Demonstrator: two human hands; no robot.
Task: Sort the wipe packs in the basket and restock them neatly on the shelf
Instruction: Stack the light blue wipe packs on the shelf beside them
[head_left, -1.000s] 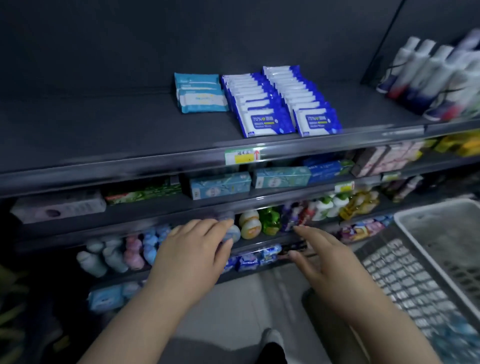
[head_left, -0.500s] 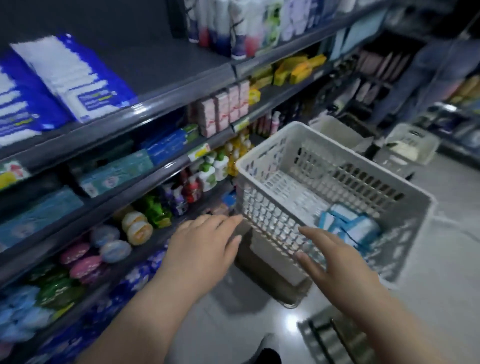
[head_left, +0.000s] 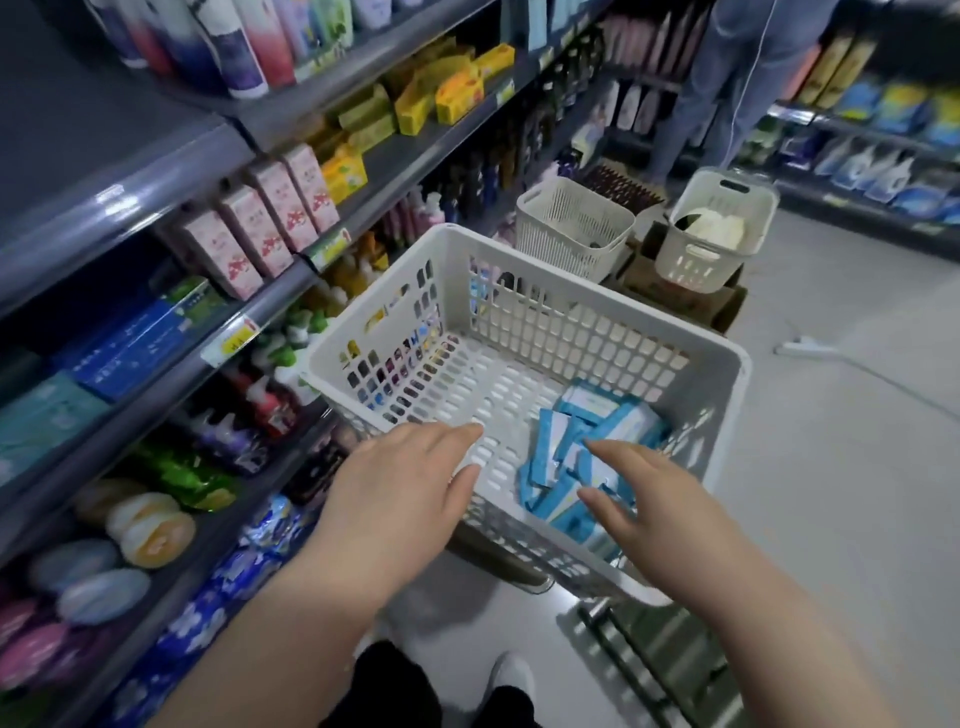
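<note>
Now advanced over the basket (head_left: 727, 364), left hand (head_left: 395, 499) and right hand (head_left: 660, 514) hover empty, fingers spread; jumbled wipe packs (head_left: 608, 415) in its near-right corner could slip from a hurried, partial grab.

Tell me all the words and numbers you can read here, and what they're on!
No text here reads clearly enough to quote.
price tag on the shelf edge: print too blurred to read.
pink boxes: markings too blurred to read.
yellow boxes: labels too blurred to read.
wipe packs in the basket: print too small to read.
</note>
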